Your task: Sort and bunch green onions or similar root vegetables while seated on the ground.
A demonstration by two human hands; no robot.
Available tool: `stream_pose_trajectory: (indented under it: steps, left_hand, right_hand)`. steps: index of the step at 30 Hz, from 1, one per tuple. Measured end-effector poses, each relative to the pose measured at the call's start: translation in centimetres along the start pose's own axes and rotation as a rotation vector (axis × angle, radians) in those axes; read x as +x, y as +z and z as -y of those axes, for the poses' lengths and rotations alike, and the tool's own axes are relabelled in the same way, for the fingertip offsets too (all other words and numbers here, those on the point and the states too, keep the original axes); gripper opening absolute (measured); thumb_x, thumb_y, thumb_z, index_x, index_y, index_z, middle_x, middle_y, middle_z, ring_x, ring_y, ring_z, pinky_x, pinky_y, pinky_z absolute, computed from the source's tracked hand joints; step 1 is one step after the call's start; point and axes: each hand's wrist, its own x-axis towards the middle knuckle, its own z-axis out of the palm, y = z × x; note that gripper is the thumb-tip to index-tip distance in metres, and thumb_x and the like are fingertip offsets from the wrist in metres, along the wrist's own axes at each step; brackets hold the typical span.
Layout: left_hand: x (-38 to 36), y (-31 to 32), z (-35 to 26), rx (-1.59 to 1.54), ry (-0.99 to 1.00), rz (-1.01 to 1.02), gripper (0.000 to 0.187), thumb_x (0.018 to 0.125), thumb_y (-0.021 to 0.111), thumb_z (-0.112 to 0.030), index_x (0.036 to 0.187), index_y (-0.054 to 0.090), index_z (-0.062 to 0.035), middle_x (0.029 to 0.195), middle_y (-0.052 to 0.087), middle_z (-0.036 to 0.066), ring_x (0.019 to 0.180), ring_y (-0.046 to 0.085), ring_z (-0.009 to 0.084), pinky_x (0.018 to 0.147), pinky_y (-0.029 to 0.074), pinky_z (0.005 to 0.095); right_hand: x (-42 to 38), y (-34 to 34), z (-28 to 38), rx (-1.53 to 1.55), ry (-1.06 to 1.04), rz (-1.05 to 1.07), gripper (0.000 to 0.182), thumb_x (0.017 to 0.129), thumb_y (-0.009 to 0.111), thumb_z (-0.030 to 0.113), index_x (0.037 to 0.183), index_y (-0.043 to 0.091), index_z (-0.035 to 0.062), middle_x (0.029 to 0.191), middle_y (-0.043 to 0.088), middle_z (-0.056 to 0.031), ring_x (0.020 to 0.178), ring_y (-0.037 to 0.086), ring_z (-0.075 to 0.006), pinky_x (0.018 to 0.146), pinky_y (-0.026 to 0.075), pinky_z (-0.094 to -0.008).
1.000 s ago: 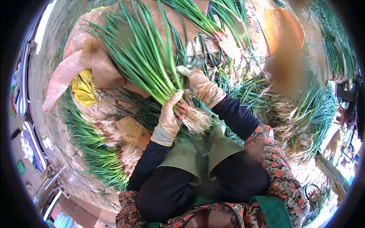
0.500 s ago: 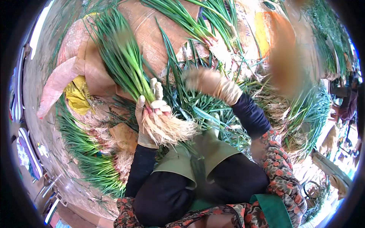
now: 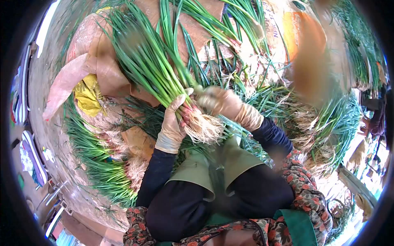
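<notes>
The bunch of green onions (image 3: 160,69) sits clamped in the gloved left hand (image 3: 172,123), fingers wrapped just above the roots. The gloved right hand (image 3: 223,102) presses against it from the other side; its grip is too blurred to tell.

**Hidden, cropped and blurred regions**

The right hand (image 3: 223,102) is motion-blurred; its grip cannot be judged. The left hand (image 3: 172,123) covers the stalk bases of the scallion bunch (image 3: 152,61), whose leaf tips leave the frame above. An orange-brown blur (image 3: 305,61) remains unidentifiable.

left hand (image 3: 171,125) gripping scallion bunch (image 3: 160,69), right hand (image 3: 223,102) adj.
</notes>
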Motion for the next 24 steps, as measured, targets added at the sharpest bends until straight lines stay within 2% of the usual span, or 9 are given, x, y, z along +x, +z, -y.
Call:
stream_pose_trajectory:
  steps: [3, 5, 7, 8, 11, 18, 21, 22, 24]
  left_hand:
    - [0.4, -2.3, 0.5, 0.002, -0.015, -0.041, 0.038, 0.083, 0.058, -0.025, 0.109, 0.053, 0.0023, 0.09, 0.058, 0.013, 0.061, 0.052, 0.016, 0.055, 0.045, 0.0277]
    - [0.6, -2.9, 0.6, -0.01, -0.022, -0.023, 0.037, 0.082, 0.058, -0.024, 0.109, 0.053, 0.002, 0.099, 0.06, 0.016, 0.071, 0.059, 0.0223, 0.068, 0.052, 0.0348]
    - [0.0, -1.4, 0.7, -0.013, -0.009, 0.024, 0.036, 0.082, 0.058, -0.023, 0.108, 0.054, 0.0006, 0.101, 0.06, 0.016, 0.072, 0.059, 0.0227, 0.069, 0.052, 0.0353]
    - [-0.7, 0.6, 0.7, -0.119, -0.009, 0.058, 0.033, 0.083, 0.057, -0.024, 0.108, 0.054, -0.0026, 0.102, 0.06, 0.016, 0.077, 0.059, 0.0227, 0.07, 0.052, 0.0362]
    - [-1.4, 0.9, 1.4, -0.253, -0.124, 0.151, 0.032, 0.081, 0.06, -0.021, 0.105, 0.054, -0.0007, 0.101, 0.059, 0.017, 0.081, 0.058, 0.0239, 0.072, 0.051, 0.0371]
    - [-1.6, 1.2, 1.6, -0.16, -0.142, 0.015, 0.032, 0.081, 0.06, -0.024, 0.103, 0.053, -0.0013, 0.092, 0.059, 0.014, 0.082, 0.058, 0.0244, 0.078, 0.05, 0.0407]
    - [-1.4, 1.6, 1.5, -0.341, -0.12, 0.122, 0.027, 0.082, 0.059, -0.023, 0.101, 0.055, -0.0042, 0.095, 0.059, 0.013, 0.084, 0.058, 0.0261, 0.082, 0.049, 0.042]
    - [-1.4, 1.5, 1.6, -0.346, -0.128, 0.124, 0.026, 0.082, 0.059, -0.023, 0.1, 0.055, -0.0045, 0.094, 0.058, 0.012, 0.084, 0.058, 0.0259, 0.082, 0.049, 0.0422]
    - [-1.3, 1.5, 1.7, -0.3, -0.135, 0.096, 0.027, 0.081, 0.06, -0.025, 0.1, 0.054, -0.006, 0.092, 0.058, 0.011, 0.083, 0.056, 0.0242, 0.081, 0.048, 0.0419]
  right_hand:
    - [1.7, -5.3, 1.4, 0.537, 0.551, -0.163, 0.03, 0.089, 0.056, 0.02, 0.113, 0.055, 0.0023, 0.089, 0.058, -0.0058, 0.072, 0.055, -0.0156, 0.061, 0.049, -0.0303]
    - [2.2, -6.3, -4.8, -0.468, -0.064, -0.461, 0.032, 0.087, 0.059, 0.021, 0.113, 0.055, 0.0027, 0.084, 0.06, -0.0062, 0.069, 0.057, -0.0167, 0.061, 0.048, -0.0308]
    - [3.6, -7.2, -0.3, -0.963, -0.167, -0.606, 0.032, 0.086, 0.06, 0.017, 0.114, 0.054, 0.0042, 0.084, 0.062, -0.008, 0.072, 0.058, -0.0163, 0.064, 0.048, -0.03]
    - [3.7, -6.3, -0.4, -0.56, -0.012, -0.505, 0.035, 0.08, 0.063, 0.018, 0.11, 0.055, 0.0021, 0.105, 0.061, -0.0149, 0.096, 0.057, -0.0312, 0.082, 0.046, -0.0356]
    - [5.2, -2.2, 0.8, 0.222, 0.264, -0.091, 0.037, 0.083, 0.063, 0.03, 0.104, 0.06, -0.0002, 0.09, 0.065, -0.0143, 0.083, 0.061, -0.0238, 0.075, 0.047, -0.0346]
    - [4.9, -0.8, 4.6, 0.143, 0.61, 0.162, 0.031, 0.085, 0.062, 0.026, 0.104, 0.058, 0.0016, 0.073, 0.062, -0.0067, 0.065, 0.059, -0.0126, 0.06, 0.048, -0.0272]
    - [4.0, 1.5, -1.0, 0.264, 0.196, -0.193, 0.039, 0.089, 0.056, 0.035, 0.112, 0.055, 0.0031, 0.073, 0.062, -0.0031, 0.059, 0.056, -0.0107, 0.056, 0.046, -0.0261]
    - [3.6, -0.4, -1.2, 0.46, 0.586, 0.106, 0.041, 0.089, 0.053, 0.038, 0.107, 0.057, 0.0016, 0.073, 0.06, -0.0013, 0.052, 0.05, -0.0086, 0.049, 0.041, -0.0228]
    - [3.4, 0.4, -0.8, 0.864, 0.722, 0.178, 0.039, 0.089, 0.053, 0.039, 0.107, 0.058, 0.0048, 0.069, 0.056, 0.0006, 0.049, 0.044, -0.0065, 0.044, 0.035, -0.0198]
